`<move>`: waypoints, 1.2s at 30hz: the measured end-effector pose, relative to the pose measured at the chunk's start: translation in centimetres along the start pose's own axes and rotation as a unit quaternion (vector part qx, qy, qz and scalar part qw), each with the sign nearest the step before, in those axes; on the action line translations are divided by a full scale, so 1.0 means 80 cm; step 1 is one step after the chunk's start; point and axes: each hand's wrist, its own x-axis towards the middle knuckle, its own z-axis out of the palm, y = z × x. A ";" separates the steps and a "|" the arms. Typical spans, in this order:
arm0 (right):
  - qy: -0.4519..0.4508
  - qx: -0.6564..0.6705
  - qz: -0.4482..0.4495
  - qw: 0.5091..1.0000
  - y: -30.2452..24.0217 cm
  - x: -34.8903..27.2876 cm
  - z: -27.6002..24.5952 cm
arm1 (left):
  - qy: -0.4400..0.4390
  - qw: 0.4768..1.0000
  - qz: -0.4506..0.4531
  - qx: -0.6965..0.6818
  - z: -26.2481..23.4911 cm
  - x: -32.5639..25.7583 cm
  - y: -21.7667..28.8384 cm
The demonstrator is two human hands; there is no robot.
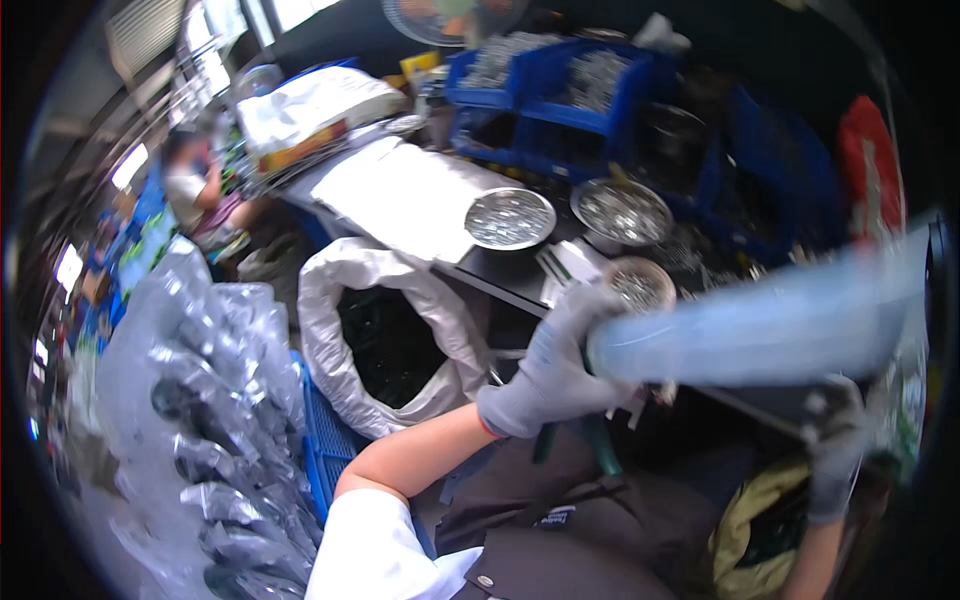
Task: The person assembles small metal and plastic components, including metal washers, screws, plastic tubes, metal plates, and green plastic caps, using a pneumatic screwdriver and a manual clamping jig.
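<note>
My left hand [555,365], in a grey glove, is closed round the near end of a long, pale blue, translucent piece [760,330]. The piece stretches to the right and is smeared by motion, so its exact kind does not show. Under its far end is my right hand [838,435], also gloved in grey. That hand is blurred, and I cannot make out whether its fingers grip anything. Just beyond my left hand, a round bowl of small shiny parts [640,285] rests at the bench edge, partly hidden by the glove.
Two metal bowls of shiny pieces [510,218] [622,212] stand on the bench, before blue bins [570,115]. An open white sack [330,270] stands left of me, near a heap of clear plastic-wrapped items [215,400]. A yellowish bag [735,530] is lower right. Another person [190,190] sits far left.
</note>
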 end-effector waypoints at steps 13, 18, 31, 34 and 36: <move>-0.154 0.111 0.260 0.947 0.049 -0.060 0.084 | 0.099 0.711 -0.380 -0.583 0.017 -0.014 -0.022; -0.140 -0.123 0.174 0.967 0.058 -0.060 0.060 | 0.097 0.663 -0.412 -0.618 0.122 -0.113 -0.007; -0.019 -0.696 -0.063 0.715 0.160 -0.031 -0.005 | -0.063 0.339 -0.811 -0.474 0.196 -0.217 -0.082; -0.088 -0.530 -0.191 0.822 0.093 0.017 0.087 | -0.267 0.454 -0.704 -0.477 0.140 -0.200 -0.084; -0.153 -0.513 -0.296 0.791 0.064 0.055 0.172 | -0.352 0.614 -0.566 -0.423 0.120 -0.182 -0.072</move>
